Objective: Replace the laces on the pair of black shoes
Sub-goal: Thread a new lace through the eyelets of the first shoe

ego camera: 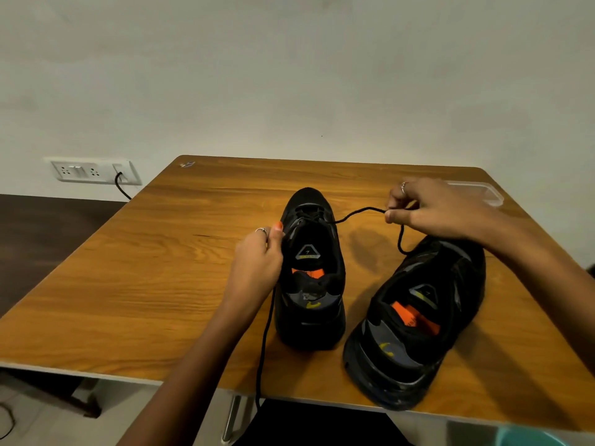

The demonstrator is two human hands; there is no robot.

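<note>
1. A black low-top sports shoe with an orange insole [310, 278] stands upright, heel nearest, just right of the left hand [257, 265], whose fingers rest at its eyelet edge.
2. A thin black cord lace [357, 214] is threaded through that shoe's front eyelets; one end runs right into the right hand's [431, 210] pinch, the other hangs under the left hand.
3. A second matching black shoe [415, 320] sits under the right forearm, toe angled right, unlaced.

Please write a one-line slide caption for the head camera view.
Right hand and left hand pull black lace ends through the left shoe on a wooden table.
</note>
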